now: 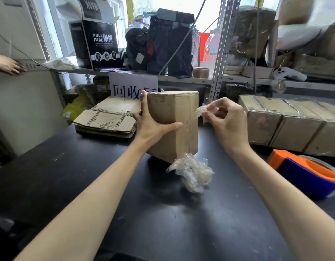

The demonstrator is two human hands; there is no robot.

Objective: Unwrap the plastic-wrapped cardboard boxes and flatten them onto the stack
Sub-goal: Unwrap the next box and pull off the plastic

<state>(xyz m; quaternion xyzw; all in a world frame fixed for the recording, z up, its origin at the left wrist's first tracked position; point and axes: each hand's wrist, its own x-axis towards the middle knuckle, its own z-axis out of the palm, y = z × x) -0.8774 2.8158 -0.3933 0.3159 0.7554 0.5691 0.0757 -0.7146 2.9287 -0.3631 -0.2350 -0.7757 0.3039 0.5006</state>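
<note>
On the head camera, your left hand [153, 125] braces the upright cardboard box [174, 117] on the bench [87, 176], fingers straight and spread. Your right hand [228, 121] pinches a plastic wrap strip [195, 114] stretched taut from the box's front. The flattened stack [108, 119] lies just left of the box.

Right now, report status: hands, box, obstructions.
Left hand braces box, fingers straight. Right hand pinches plastic strip off its edge. Crumpled wrap at box's near corner.
</note>
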